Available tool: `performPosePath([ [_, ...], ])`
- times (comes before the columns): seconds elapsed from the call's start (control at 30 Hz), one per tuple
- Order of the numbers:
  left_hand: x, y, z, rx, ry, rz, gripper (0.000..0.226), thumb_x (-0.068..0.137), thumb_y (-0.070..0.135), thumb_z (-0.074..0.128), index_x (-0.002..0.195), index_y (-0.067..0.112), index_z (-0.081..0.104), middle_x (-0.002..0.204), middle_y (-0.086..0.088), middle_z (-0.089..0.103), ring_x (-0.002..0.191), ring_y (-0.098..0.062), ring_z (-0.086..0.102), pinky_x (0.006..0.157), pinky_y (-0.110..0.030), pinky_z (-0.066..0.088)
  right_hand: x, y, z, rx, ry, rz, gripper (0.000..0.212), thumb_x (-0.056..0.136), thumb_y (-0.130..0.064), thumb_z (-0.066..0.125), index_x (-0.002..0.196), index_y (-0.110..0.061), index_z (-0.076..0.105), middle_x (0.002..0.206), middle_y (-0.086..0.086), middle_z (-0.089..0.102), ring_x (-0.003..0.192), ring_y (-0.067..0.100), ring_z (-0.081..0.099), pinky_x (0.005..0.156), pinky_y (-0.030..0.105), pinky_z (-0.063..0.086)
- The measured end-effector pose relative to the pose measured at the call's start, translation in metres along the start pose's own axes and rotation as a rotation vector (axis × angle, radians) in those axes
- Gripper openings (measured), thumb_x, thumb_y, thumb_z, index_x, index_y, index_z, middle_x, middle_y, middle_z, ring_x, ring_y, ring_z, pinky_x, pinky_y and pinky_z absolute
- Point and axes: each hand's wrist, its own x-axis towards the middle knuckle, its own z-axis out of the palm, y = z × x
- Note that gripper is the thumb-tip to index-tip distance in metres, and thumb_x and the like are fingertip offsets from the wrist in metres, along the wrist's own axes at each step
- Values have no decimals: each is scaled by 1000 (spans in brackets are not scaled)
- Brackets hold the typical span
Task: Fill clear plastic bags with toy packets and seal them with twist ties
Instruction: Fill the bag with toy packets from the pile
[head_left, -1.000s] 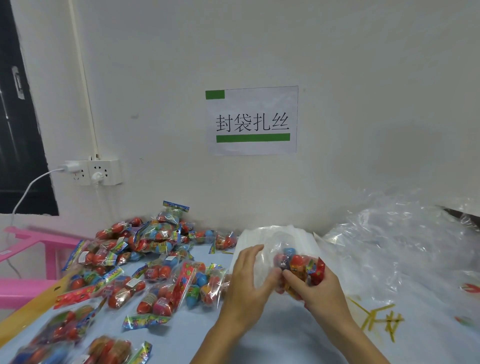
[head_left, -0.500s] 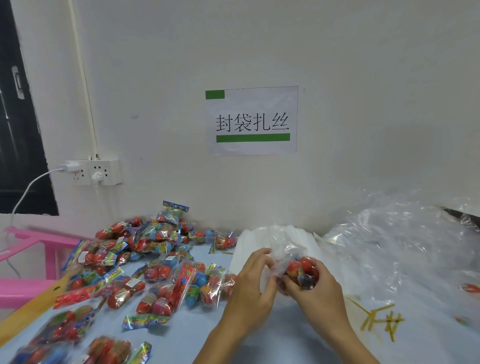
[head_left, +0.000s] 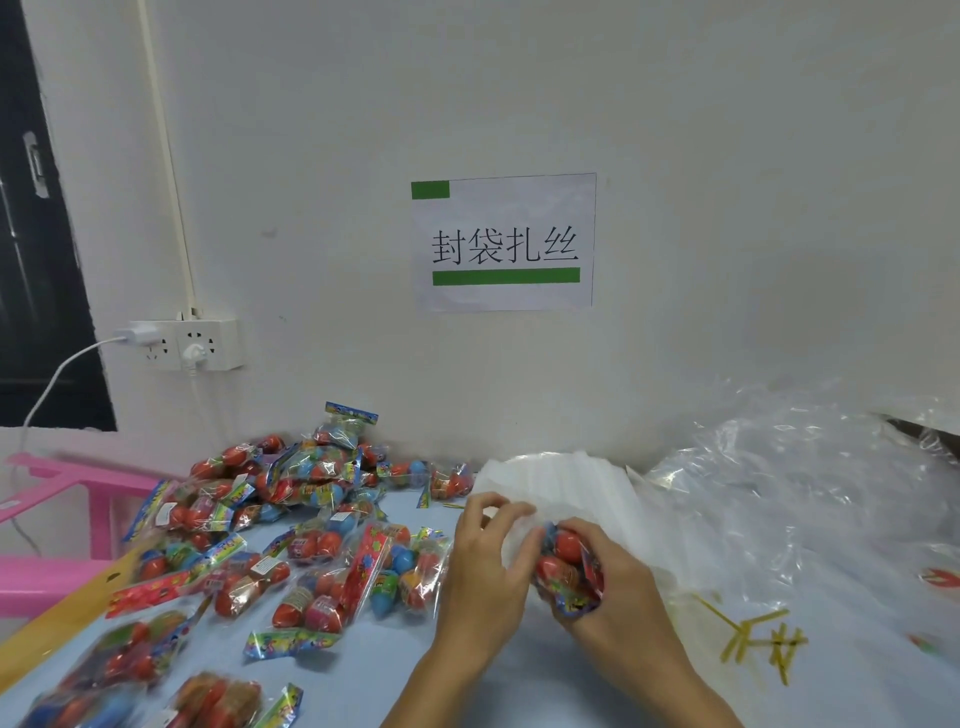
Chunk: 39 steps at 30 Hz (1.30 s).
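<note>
My right hand grips a bunch of toy packets with red and blue eggs, held low over the blue table. My left hand pinches the thin film of a clear plastic bag at the top of the bunch. How far the bag covers the packets is hard to tell. Behind them lies a fanned stack of clear bags. A big heap of loose toy packets covers the table's left half. Yellow twist ties lie scattered to the right of my right forearm.
A large crumpled clear plastic sheet fills the right side of the table. A pink stool stands off the table's left edge. The white wall close behind carries a paper sign and a socket strip with plugs.
My right hand has lowered and turned the bunch of packets toward me. My left hand has shifted its fingers up to the bag film at the bunch's top.
</note>
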Motion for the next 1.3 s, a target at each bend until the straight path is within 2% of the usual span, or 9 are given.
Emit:
performPosePath([
  [0.13, -2, -1, 4, -48, -12, 76, 9, 97, 19, 62, 98, 23, 69, 112, 18, 49, 104, -7, 58, 75, -20, 52, 0, 2, 0, -34, 61, -23, 45, 74, -15, 85, 106, -38, 62, 99, -19, 68, 91, 4, 67, 76, 19, 54],
  [0.3, -7, 4, 11, -92, -72, 146, 11, 96, 19, 57, 97, 17, 68, 115, 17, 49, 114, -6, 55, 91, -27, 51, 0, -1, -2, -89, 188, 42, 36, 75, -14, 82, 99, -32, 61, 89, -14, 67, 82, 7, 66, 72, 29, 55],
  [0.43, -8, 5, 12, -100, -80, 133, 8, 97, 15, 56, 94, 17, 64, 114, 16, 48, 113, -7, 55, 90, -32, 52, -1, -5, 0, -226, 190, 57, 34, 75, -21, 82, 98, -33, 59, 87, -17, 64, 83, 6, 62, 84, 35, 48],
  [0.5, -8, 5, 11, -105, -69, 114, 9, 97, 13, 56, 92, 16, 62, 112, 15, 49, 109, -9, 55, 86, -35, 53, -2, -6, -1, -380, 152, 67, 35, 76, -27, 79, 100, -38, 55, 93, -22, 60, 90, 4, 56, 88, 32, 38],
  [0.7, -8, 5, 10, -102, -26, 61, 15, 98, 7, 54, 89, 17, 60, 105, 9, 51, 101, -8, 55, 79, -38, 55, -4, -6, -2, -602, -51, 85, 58, 82, -45, 67, 137, -42, 47, 129, -22, 56, 116, 9, 49, 96, 23, 41],
  [0.83, -8, 3, 10, -90, -48, 50, 14, 99, 8, 53, 90, 17, 59, 103, 7, 51, 99, -10, 55, 79, -36, 54, -5, -9, 0, -683, -58, 99, 54, 86, -43, 62, 137, -45, 43, 129, -22, 57, 114, 8, 51, 93, 20, 41],
  [1.0, -13, 5, 11, -149, -95, -97, 14, 96, 40, 44, 108, 34, 48, 112, 13, 52, 105, -1, 52, 83, -14, 45, -4, -7, 0, -632, -20, 191, 43, 86, -32, 62, 127, -37, 51, 119, -14, 63, 106, 13, 60, 82, 23, 47],
  [1.1, -9, 1, 10, -174, -4, -212, 8, 100, 28, 49, 107, 33, 47, 109, 6, 53, 90, -2, 53, 76, -13, 43, -2, -7, -2, -503, 68, 207, 36, 84, -34, 67, 118, -34, 56, 106, -13, 66, 96, 16, 64, 78, 29, 52],
  [1.3, -10, 0, 16, -159, -142, -189, 18, 93, 11, 65, 94, 28, 61, 88, 9, 66, 76, -1, 60, 65, -13, 46, -1, -5, -1, -210, 185, 255, 25, 82, -45, 75, 102, -34, 64, 82, -14, 70, 77, 8, 67, 70, 30, 56],
])
